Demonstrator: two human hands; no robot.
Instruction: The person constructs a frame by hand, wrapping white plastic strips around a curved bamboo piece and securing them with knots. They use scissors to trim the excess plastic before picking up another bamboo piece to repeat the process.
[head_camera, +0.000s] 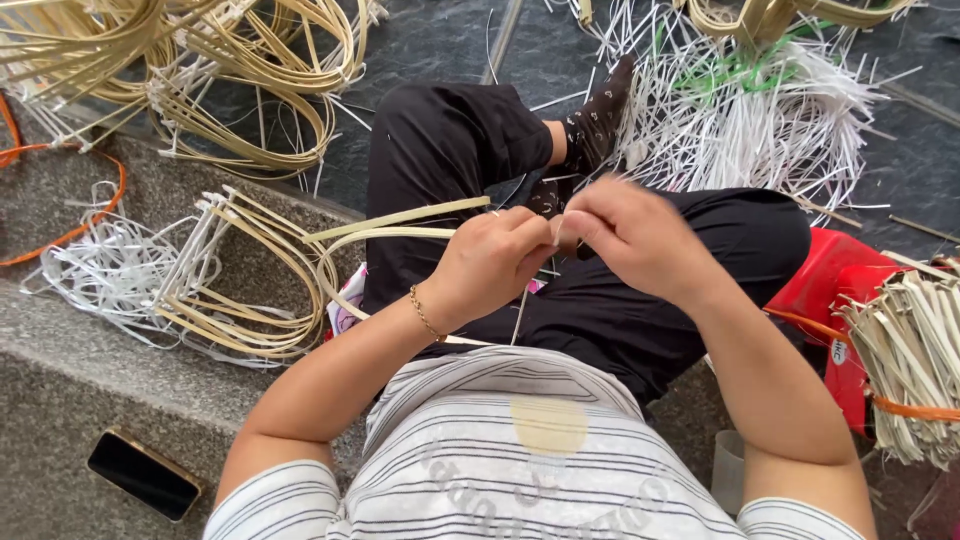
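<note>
Striped shirt fabric (520, 460) is filling the bottom centre of the frame, and just above it the person's two hands are meeting over black trousers (640, 300). Left hand (490, 262), wearing a thin gold bracelet (425, 315), is closing its grip around pale bamboo strips (400, 225) that are bending away toward the left of the frame in a loop. Right hand (630, 235) is blurring slightly, its fingertips pressing together on something thin right beside the left thumb; what exactly it is pinching I cannot tell, perhaps a white plastic strand.

Judging from this, the work is going best while the left hand is keeping the strips stacked flat and even, and the right is drawing its strand snug close to the left grip, so that the loop is not springing open.

More looped bamboo bundles (250, 290) are lying on the stone step at centre left, others at upper left. White plastic offcuts (760, 120) are littering the dark floor at upper right. A dark phone (143, 474) is lying on the step at lower left, and a red stool (840, 290) is showing at right.
</note>
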